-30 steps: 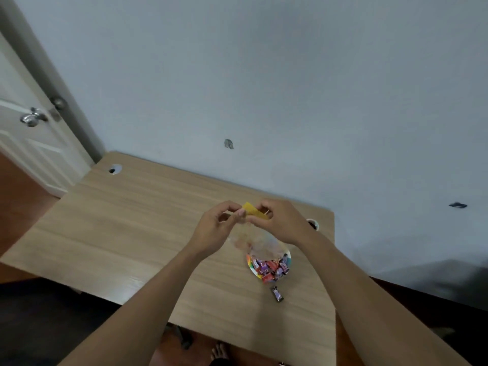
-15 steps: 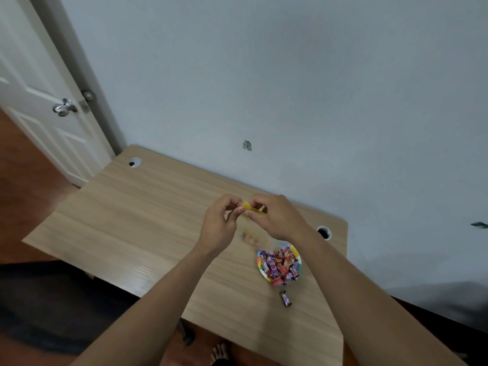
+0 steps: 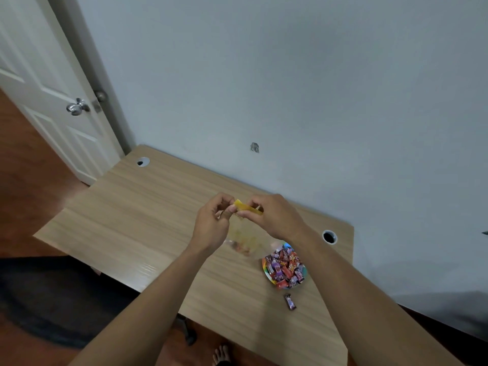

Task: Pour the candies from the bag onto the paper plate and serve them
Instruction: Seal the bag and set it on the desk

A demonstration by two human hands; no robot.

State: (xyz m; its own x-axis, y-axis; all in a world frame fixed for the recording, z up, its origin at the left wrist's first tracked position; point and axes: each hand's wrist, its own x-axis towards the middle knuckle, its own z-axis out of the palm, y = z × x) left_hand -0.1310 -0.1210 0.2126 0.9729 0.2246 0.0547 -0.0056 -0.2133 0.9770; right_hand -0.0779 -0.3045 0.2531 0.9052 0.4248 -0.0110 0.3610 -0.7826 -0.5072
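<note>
Two hands raised above the wooden worktop (image 3: 148,215), left hand (image 3: 211,225) and right hand (image 3: 274,217) close together, each grip pinching the yellow top strip (image 3: 248,208) of a clear plastic bag (image 3: 244,237) hanging blurred below. Paper plate (image 3: 265,268) with rainbow rim lying near the worktop's right edge, under the right forearm, heaped with wrapped candies (image 3: 286,266) in purple and red. One stray candy (image 3: 290,301) on the wood just beside the plate's near side. White door (image 3: 47,96) with metal knob far left
</note>
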